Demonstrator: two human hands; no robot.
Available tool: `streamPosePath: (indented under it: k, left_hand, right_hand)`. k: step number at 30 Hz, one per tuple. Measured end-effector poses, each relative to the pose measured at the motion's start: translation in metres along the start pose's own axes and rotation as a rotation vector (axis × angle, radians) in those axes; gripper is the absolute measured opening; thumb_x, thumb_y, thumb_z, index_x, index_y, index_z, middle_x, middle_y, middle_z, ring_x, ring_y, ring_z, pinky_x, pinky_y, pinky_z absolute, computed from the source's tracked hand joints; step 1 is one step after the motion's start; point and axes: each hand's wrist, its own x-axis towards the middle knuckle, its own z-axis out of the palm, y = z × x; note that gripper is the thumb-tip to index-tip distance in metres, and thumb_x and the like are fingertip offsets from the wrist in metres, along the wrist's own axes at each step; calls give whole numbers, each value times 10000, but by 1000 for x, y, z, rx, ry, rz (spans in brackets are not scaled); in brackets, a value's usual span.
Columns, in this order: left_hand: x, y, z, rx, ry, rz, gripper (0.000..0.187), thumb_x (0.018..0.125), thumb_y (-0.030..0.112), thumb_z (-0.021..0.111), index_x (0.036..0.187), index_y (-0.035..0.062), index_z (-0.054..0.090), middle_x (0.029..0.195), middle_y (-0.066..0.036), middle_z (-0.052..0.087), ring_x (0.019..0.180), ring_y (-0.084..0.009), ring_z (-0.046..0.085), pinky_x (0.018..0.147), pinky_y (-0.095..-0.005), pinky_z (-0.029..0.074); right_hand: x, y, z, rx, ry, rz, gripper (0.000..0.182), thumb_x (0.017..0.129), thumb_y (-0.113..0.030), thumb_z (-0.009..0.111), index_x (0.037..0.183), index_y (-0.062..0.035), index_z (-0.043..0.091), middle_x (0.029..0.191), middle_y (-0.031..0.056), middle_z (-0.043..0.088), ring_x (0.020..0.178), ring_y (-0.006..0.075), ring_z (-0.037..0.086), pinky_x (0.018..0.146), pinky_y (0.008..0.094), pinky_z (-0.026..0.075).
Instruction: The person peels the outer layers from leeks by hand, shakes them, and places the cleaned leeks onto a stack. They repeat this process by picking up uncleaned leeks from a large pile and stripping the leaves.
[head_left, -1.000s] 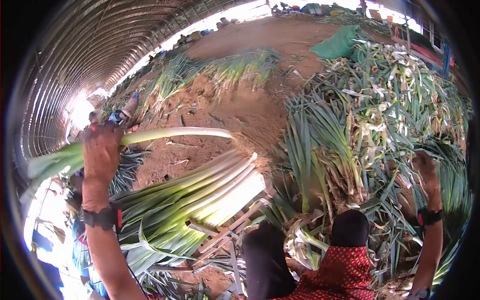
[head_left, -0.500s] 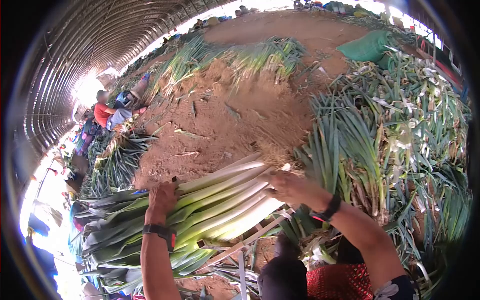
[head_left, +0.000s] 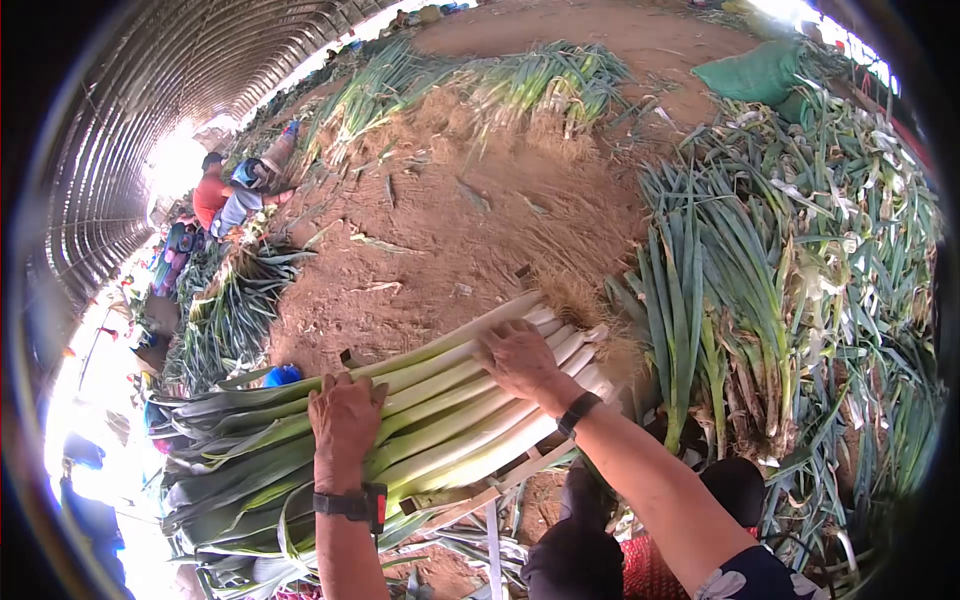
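A person presses both hands flat on a stack of trimmed leeks (head_left: pixel 440 400) inside a long arched tunnel. The left hand (head_left: pixel 345 420) lies palm down on the middle of the stack, its fingers (head_left: pixel 350 385) pressed together and pointing away across the pale stalks; a dark wristband (head_left: pixel 350 503) sits on that wrist. The right hand (head_left: pixel 515 358) rests nearer the white root ends, its fingers (head_left: pixel 495 345) slightly spread over the topmost stalks, not closed around any of them; a black band (head_left: pixel 578 412) circles that wrist. The leeks lie side by side under both palms, white ends just beyond the right fingers, dark green leaves fanning out behind the left wrist. Below the stack, on the near side of the fingers, the slats of a wooden frame (head_left: pixel 490 490) show through.

Past the right fingertips, tufts of roots (head_left: pixel 575 295) meet bare brown soil (head_left: pixel 450 230). To the right of the right hand rises a large heap of untrimmed leeks (head_left: pixel 790 270), with a green sack (head_left: pixel 755 72) at its far end. Farther beyond the fingers, another row of leeks (head_left: pixel 500 85) lies on the ground. Well off to the left of the left hand, a second person in a red top (head_left: pixel 210 195) sits among more greens.
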Motion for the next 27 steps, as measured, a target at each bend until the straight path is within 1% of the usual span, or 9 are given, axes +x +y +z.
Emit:
streamPosePath:
  k: [5, 8, 11, 14, 17, 20, 22, 24, 27]
  left_hand:
    - [2, 2, -6, -27, -85, -33, 367, 903, 415, 554, 974, 89, 708, 1074, -172, 646, 1104, -358, 546, 905, -525, 427]
    - [6, 3, -8, -38, -118, -40, 374, 910, 424, 539, 985, 100, 711, 1106, -174, 641, 1122, -358, 541, 918, -530, 421]
    - [4, -2, 2, -28, -126, -43, 384, 918, 431, 521, 1003, 108, 710, 1146, -176, 629, 1147, -361, 531, 942, -534, 410]
    - [4, 2, -3, -21, -120, -33, 394, 923, 435, 511, 1036, 108, 699, 1205, -179, 603, 1173, -363, 518, 978, -539, 393]
    - [6, 0, -9, -36, -172, -31, 401, 924, 434, 509, 1067, 103, 685, 1250, -181, 578, 1189, -365, 510, 1002, -548, 379]
    - [6, 1, -15, -29, -207, -6, 408, 925, 435, 500, 1076, 103, 682, 1247, -168, 582, 1185, -362, 515, 997, -533, 392]
    - [7, 3, -15, -22, -250, -10, 415, 929, 438, 484, 1064, 101, 687, 1205, -162, 606, 1168, -351, 530, 979, -498, 416]
    - [7, -1, -8, 22, -227, 39, 418, 937, 431, 462, 1045, 100, 692, 1158, -176, 626, 1143, -347, 545, 947, -484, 442]
    - [15, -11, 11, 106, -225, 39, 414, 940, 411, 457, 1051, 85, 688, 1135, -212, 623, 1081, -368, 574, 919, -484, 463]
  right_hand:
    - [-2, 5, 7, 13, -23, 28, 434, 985, -416, 450, 1281, -112, 544, 1293, 158, 542, 1270, 327, 452, 1088, 428, 329]
    - [2, 13, 15, -95, 45, -106, 415, 990, -401, 453, 1261, -101, 549, 1326, 166, 513, 1273, 342, 447, 1055, 440, 385]
    - [6, 28, 1, 174, 255, 46, 401, 990, -365, 476, 1294, -109, 527, 1384, 194, 451, 1262, 356, 465, 912, 423, 519]
    - [-26, 46, -71, 283, 222, -9, 326, 976, -282, 532, 1196, -48, 592, 1114, 177, 646, 1060, 280, 634, 835, 377, 547]
    - [-88, 50, -156, 451, 172, -89, 280, 940, -199, 605, 1160, -26, 610, 993, 166, 687, 979, 260, 667, 843, 365, 542]
    - [-145, 68, -202, 476, 201, -73, 282, 935, -150, 623, 1182, -17, 598, 1044, 127, 686, 1003, 206, 658, 821, 311, 544]
    - [-179, 72, -229, 933, 132, 207, 260, 958, -136, 596, 1191, -19, 596, 1048, 74, 680, 1020, 154, 646, 803, 266, 544]
    - [-194, 95, -228, 907, 195, 174, 265, 982, -181, 565, 1185, -12, 594, 1017, 37, 664, 1008, 131, 642, 789, 244, 541]
    - [-215, 133, -216, 844, 69, 409, 385, 999, -327, 525, 1237, -28, 577, 1127, 60, 644, 981, 147, 634, 842, 272, 520]
